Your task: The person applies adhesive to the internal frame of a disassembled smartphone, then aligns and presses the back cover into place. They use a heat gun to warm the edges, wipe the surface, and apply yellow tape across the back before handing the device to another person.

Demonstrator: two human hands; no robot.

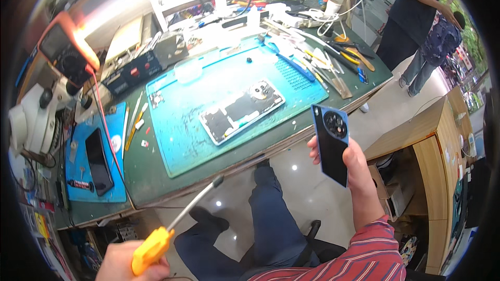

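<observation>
Hands both clamped: right hand [359, 169] w/ dark phone back cover [332, 143], left hand [121, 263] w/ yellow-handled tool [156, 247].

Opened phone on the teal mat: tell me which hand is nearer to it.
Right. The right hand, holding a dark back cover, is just off the bench edge beside the opened phone; the left hand, gripping a yellow-handled tool, sits farther below.
</observation>
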